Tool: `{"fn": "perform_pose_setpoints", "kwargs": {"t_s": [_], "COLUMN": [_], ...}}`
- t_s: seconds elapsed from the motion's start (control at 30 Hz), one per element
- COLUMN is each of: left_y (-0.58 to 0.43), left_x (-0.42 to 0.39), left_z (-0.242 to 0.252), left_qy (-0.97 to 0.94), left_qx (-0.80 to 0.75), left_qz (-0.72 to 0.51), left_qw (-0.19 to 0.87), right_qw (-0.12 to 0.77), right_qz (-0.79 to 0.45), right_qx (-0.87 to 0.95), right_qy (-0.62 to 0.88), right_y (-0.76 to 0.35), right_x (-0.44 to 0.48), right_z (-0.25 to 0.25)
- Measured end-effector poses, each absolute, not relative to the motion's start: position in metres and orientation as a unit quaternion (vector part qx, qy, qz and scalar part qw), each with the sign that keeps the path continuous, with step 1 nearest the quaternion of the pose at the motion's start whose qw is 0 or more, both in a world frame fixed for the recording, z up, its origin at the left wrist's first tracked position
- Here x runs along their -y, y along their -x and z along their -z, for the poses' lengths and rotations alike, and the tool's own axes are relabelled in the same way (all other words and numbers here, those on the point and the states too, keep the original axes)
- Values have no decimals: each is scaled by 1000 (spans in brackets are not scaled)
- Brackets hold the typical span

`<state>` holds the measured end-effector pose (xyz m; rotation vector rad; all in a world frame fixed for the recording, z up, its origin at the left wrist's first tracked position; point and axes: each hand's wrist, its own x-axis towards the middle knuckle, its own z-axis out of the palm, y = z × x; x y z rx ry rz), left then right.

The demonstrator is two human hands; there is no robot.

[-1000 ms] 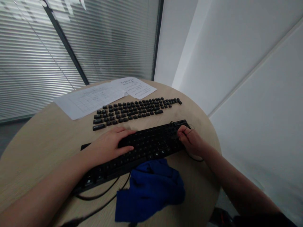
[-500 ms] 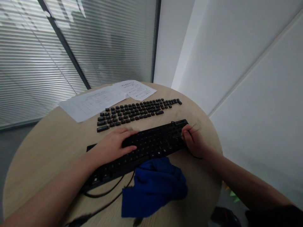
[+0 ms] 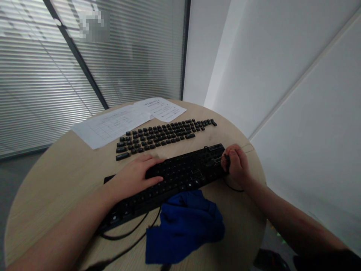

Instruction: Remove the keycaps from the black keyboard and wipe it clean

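keyboard (image 3: 180,177) is laid across the near middle of the surface (image 3: 56,180), seemingly stripped | keycaps (image 3: 163,135) are set out in rows behind it; removal judged nearly done | left hand (image 3: 135,177) is pressed flat on it, grip apart | right hand (image 3: 238,165) grip is closed on a small tool (image 3: 218,161) at its right end | blue cloth (image 3: 186,226) is left untouched in front

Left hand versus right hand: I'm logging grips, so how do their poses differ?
The left hand lies flat and open on the middle of the keyboard; the right hand is curled at its right end. The left hand holds nothing; the right hand pinches a small thin tool. Both touch the keyboard.
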<state>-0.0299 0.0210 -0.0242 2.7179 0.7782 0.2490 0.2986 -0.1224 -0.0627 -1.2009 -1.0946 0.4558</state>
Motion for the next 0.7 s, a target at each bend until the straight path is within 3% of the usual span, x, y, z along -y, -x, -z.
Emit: {"fn": "perform_pose_setpoints", "kwargs": {"t_s": [0.2, 0.33, 0.5, 0.7], "left_y": [32, 31, 24, 16], "left_x": [-18, -7, 21, 24], "left_z": [18, 2, -17, -7], "left_qy": [-945, -933, -885, -810], "left_qx": [-264, -258, -246, -332], "left_qz": [-95, -165, -210, -209], "left_qw": [169, 191, 336, 437], "right_qw": [603, 509, 422, 386], "right_qz": [-168, -160, -60, 48], "right_qx": [545, 668, 830, 863], "right_qy": [557, 518, 360, 321], "right_y": [-306, -279, -224, -203], "right_x": [120, 122, 113, 106], "right_z": [42, 4, -22, 4]}}
